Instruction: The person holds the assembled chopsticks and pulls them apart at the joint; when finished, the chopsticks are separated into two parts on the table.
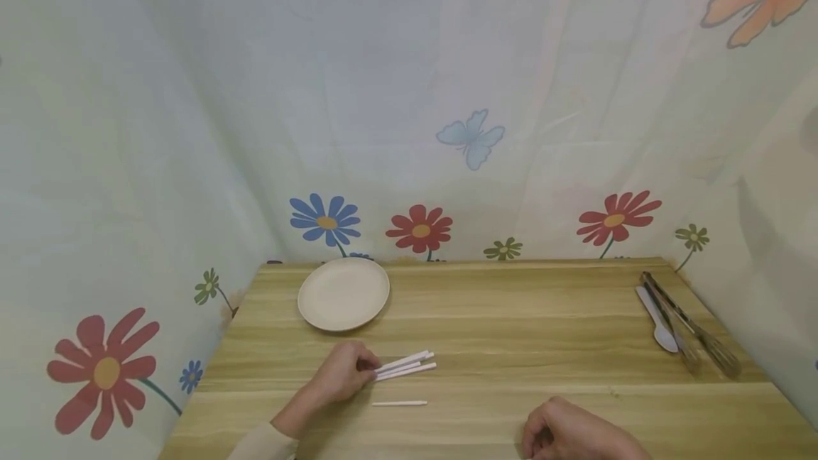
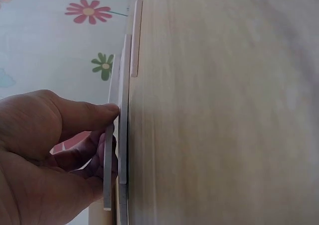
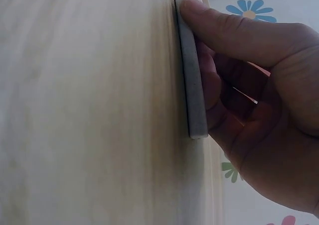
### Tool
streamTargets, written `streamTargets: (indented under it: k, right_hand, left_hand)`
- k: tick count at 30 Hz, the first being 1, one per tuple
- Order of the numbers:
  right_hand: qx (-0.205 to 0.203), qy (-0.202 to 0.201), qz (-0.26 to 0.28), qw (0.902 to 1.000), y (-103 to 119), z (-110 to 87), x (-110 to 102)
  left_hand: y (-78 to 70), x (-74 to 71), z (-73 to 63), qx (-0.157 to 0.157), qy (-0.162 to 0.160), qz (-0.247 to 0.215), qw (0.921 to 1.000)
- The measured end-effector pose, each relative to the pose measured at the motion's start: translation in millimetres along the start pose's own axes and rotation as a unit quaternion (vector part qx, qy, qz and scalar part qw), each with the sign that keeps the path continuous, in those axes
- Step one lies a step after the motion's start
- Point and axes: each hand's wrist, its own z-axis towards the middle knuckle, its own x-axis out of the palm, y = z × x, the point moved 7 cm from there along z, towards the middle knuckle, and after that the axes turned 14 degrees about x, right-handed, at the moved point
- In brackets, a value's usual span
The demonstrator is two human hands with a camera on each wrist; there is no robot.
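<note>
My left hand point(image 1: 344, 373) pinches thin white sticks point(image 1: 409, 363) at their left ends, low over the wooden table. In the left wrist view, the thumb and fingers grip one stick point(image 2: 108, 170), with another stick point(image 2: 124, 100) close beside it. One loose white stick point(image 1: 400, 404) lies on the table, nearer me than the bunch. At the lower right, my right hand point(image 1: 569, 431) has its fingers curled. In the right wrist view it pinches a straight pale stick point(image 3: 192, 80) between thumb and fingers, just at the tabletop. That stick is hidden in the head view.
A round cream plate point(image 1: 344, 294) stands at the table's back left. Toward the right edge lie a white spoon point(image 1: 664, 336) and long dark-handled utensils point(image 1: 690, 321), their ends blurred. A curtain point(image 1: 383, 91) printed with flowers and butterflies hangs behind the wooden table point(image 1: 511, 318).
</note>
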Motion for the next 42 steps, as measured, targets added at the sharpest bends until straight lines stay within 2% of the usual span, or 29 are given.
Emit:
streamTargets:
  k: [4,7,11,18,21,24,27,34,39,42]
  right_hand:
    - [-0.001,0.001,-0.004,1.0000,0.9,0.0,1.4]
    - [0.020,0.012,0.040,0.9989,-1.5,0.1,2.3]
    - [0.031,0.005,0.048,0.9983,-2.3,-1.0,1.8]
    - [0.007,-0.042,-0.036,0.9984,2.4,-1.1,-5.2]
    - [-0.027,-0.068,-0.093,0.9930,8.4,-1.2,-10.9]
    - [-0.058,-0.087,-0.127,0.9863,14.6,-2.0,-14.3]
    - [-0.071,-0.100,-0.137,0.9829,20.3,-2.7,-16.7]
    - [-0.072,-0.138,-0.159,0.9749,29.9,-1.2,-23.5]
    - [-0.117,-0.167,-0.190,0.9604,37.7,-1.2,-24.4]
    - [-0.123,-0.182,-0.198,0.9552,40.9,-0.7,-26.2]
  left_hand:
    - [-3.2,-0.9,-1.7,0.004,0.002,-0.004,1.0000]
    - [-5.6,-2.6,-1.9,0.010,0.001,-0.001,1.0000]
    - [-7.3,-4.2,-1.6,0.013,0.000,0.007,0.9999]
    - [-10.6,-4.9,-0.5,0.012,0.004,0.014,0.9998]
    - [-12.6,-5.9,-0.1,0.014,0.001,0.012,0.9998]
    - [-14.4,-6.8,0.2,0.018,-0.003,0.012,0.9998]
    - [-16.0,-7.1,0.1,0.019,-0.005,0.010,0.9998]
    - [-19.3,-7.1,0.0,0.007,0.002,0.007,1.0000]
    - [-22.7,-10.4,0.9,-0.001,0.003,0.004,1.0000]
    - [-26.2,-11.0,3.2,0.007,0.004,0.008,0.9999]
